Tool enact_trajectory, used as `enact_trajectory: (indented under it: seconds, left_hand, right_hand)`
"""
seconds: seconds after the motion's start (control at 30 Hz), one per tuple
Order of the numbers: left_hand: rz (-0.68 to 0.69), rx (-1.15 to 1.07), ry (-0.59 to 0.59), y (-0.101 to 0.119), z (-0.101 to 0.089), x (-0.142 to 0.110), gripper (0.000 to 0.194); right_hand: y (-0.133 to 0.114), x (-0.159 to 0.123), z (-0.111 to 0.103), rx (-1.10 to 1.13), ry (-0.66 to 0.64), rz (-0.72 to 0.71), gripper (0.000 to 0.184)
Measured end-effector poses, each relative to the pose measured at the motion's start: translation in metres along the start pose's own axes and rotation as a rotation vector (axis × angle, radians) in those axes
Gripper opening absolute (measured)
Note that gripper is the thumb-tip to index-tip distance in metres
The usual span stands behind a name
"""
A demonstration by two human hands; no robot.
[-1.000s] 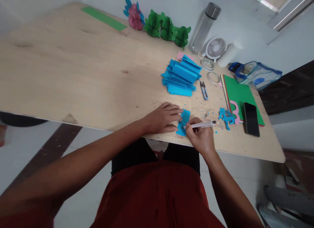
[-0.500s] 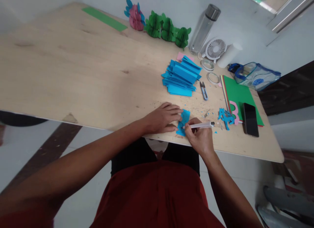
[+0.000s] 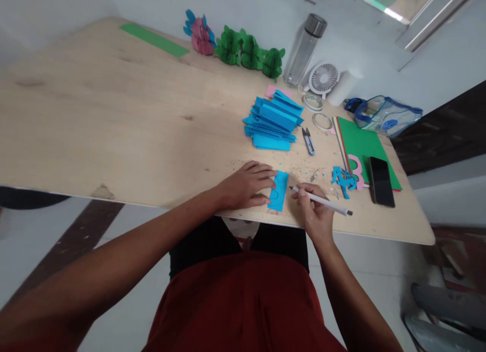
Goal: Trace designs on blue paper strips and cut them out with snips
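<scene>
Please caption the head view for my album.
Left hand on blue paper, right hand holding a pen beside it.

left hand [image 3: 246, 186] pressing small blue paper [image 3: 280, 191]; right hand [image 3: 314, 210] holding white pen [image 3: 328, 204] beside it.

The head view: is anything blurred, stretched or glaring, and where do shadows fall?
Head view, middle: pen and paper fairly clear; head view, lower left: left arm stretched-looking and soft; head view, top right: a bright strip; head view, table: a faint, soft shadow left of the blue stack.
</scene>
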State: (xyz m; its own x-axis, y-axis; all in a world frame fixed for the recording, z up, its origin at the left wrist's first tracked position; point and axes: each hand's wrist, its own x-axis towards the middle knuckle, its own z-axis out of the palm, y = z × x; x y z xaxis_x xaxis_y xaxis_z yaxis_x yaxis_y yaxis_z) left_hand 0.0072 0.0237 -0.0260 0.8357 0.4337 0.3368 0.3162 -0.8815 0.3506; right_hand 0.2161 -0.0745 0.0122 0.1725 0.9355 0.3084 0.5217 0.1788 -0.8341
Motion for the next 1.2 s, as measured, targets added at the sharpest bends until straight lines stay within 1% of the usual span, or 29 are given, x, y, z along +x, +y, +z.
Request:
enact_trajectory:
  seconds: [0.13,0.2,0.33,0.47,0.57,0.67,0.8,0.87,0.93,1.0,1.07,1.2]
  left_hand:
    - [0.005,0.011,-0.005,-0.001,0.002,0.0,0.027]
    - [0.011,0.012,-0.013,-0.001,0.002,0.0,0.027]
    - [0.027,-0.007,-0.015,-0.001,0.001,0.0,0.026]
    - [0.014,-0.035,0.045,0.004,-0.003,-0.001,0.026]
    - [-0.012,-0.033,0.094,0.016,-0.006,-0.003,0.029]
    - [-0.044,0.003,0.138,0.032,-0.006,-0.005,0.035]
    - [-0.086,0.055,0.21,0.054,-0.002,-0.008,0.04]
    - [-0.102,0.086,0.225,0.064,0.002,-0.01,0.042]
    - [-0.114,0.115,0.213,0.072,0.006,-0.011,0.038]
    - [-0.124,0.138,0.195,0.079,0.01,-0.012,0.026]
    - [-0.134,0.162,0.206,0.084,0.012,-0.013,0.015]
    - [-0.143,0.206,0.267,0.088,0.013,-0.019,0.017]
  right_hand:
    - [0.009,-0.013,0.003,-0.043,-0.06,-0.063,0.025]
    - [0.012,-0.016,0.006,-0.076,-0.068,-0.117,0.027]
    - [0.015,-0.019,0.01,-0.168,-0.036,-0.202,0.027]
    - [0.018,-0.019,0.012,-0.212,-0.02,-0.281,0.026]
    - [0.02,-0.02,0.013,-0.236,-0.017,-0.317,0.027]
    - [0.02,-0.02,0.013,-0.283,-0.033,-0.341,0.029]
    - [0.019,-0.02,0.012,-0.314,-0.043,-0.349,0.03]
    - [0.019,-0.021,0.012,-0.33,-0.04,-0.355,0.03]
    - [0.018,-0.021,0.012,-0.353,-0.042,-0.355,0.03]
    - [0.018,-0.021,0.013,-0.365,-0.049,-0.353,0.031]
    - [0.018,-0.022,0.013,-0.374,-0.049,-0.348,0.032]
    - [0.018,-0.023,0.013,-0.399,-0.042,-0.355,0.033]
